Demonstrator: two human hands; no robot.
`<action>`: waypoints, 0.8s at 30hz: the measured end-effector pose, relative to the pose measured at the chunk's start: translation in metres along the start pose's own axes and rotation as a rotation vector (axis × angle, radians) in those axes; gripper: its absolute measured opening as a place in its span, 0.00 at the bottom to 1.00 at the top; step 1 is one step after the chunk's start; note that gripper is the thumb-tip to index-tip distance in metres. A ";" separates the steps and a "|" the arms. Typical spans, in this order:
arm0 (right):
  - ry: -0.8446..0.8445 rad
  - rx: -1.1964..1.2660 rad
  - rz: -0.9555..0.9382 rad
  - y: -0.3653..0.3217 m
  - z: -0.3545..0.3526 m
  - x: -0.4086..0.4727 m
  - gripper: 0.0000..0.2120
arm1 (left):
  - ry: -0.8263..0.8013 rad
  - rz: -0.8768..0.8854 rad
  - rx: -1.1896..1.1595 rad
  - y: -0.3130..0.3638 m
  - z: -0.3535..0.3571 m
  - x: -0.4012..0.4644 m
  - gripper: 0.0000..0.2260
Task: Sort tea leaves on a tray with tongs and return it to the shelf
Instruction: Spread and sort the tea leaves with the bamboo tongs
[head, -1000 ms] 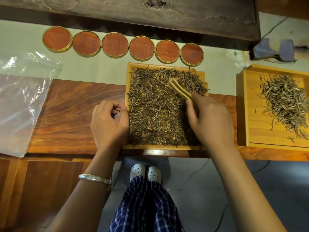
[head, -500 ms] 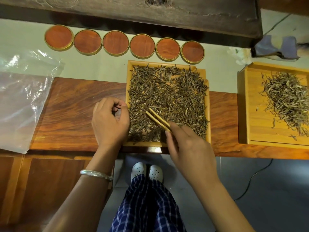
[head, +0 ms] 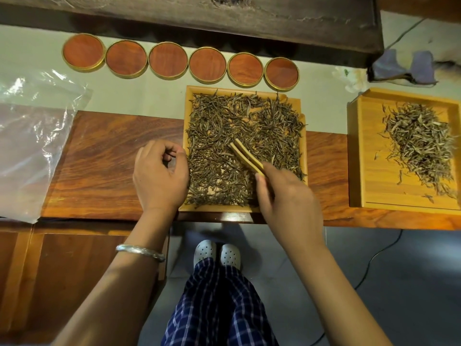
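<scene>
**Right hand works tongs in the leaf tray, left hand curled at its edge**

Landmark: square wooden tray (head: 184, 156) at the front edge of the counter (head: 104, 166), covered almost edge to edge with dark tea leaves (head: 224, 126).

Right hand (head: 287, 198) over the tray's near right corner, fingers and thumb curled round the back end of the bamboo tongs (head: 245, 156). Tongs point up-left toward the tray's middle, the two blades slightly apart at the tips, tips down among the leaves. Can't tell if a leaf is caught between them.

Left hand (head: 159, 178) just beside the tray's left rim, resting on the counter, fingers curled in with thumb meeting fingertips. Whether it pinches a leaf: cannot tell. Silver bangle (head: 139, 251) on that wrist.

Behind the tray: row of six round wooden lids (head: 168, 59) with gold rims, side by side, touching or nearly so. Well to the right of the tray: second wooden tray (head: 359, 151) with a looser, paler pile of leaves (head: 421, 143), partly cut off by the frame edge. Far left of the tray: clear plastic bag (head: 30, 146) lying flat on the counter. Below the tray's near edge: white clogs (head: 217, 253) and checked trousers (head: 219, 308) on the floor.
</scene>
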State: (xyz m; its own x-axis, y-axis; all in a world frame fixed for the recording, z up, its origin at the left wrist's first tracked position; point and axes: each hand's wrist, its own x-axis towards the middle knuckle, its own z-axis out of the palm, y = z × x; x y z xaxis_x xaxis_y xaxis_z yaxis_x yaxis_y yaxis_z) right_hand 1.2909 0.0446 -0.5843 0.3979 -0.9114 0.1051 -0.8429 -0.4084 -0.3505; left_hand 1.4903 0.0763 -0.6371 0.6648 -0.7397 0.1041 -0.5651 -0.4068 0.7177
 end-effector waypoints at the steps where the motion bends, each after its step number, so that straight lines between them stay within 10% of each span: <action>1: -0.003 -0.003 0.001 -0.001 0.002 0.003 0.14 | 0.000 0.003 0.000 0.000 0.000 0.000 0.05; 24: 0.053 -0.035 0.153 0.001 -0.001 -0.002 0.12 | -0.006 -0.023 -0.005 0.001 -0.002 0.000 0.05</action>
State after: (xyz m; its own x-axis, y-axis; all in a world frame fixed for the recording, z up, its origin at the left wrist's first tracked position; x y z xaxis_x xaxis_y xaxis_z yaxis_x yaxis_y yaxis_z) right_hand 1.2892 0.0457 -0.5840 0.2453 -0.9640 0.1024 -0.9046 -0.2656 -0.3334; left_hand 1.4904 0.0768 -0.6349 0.6746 -0.7334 0.0837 -0.5476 -0.4212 0.7230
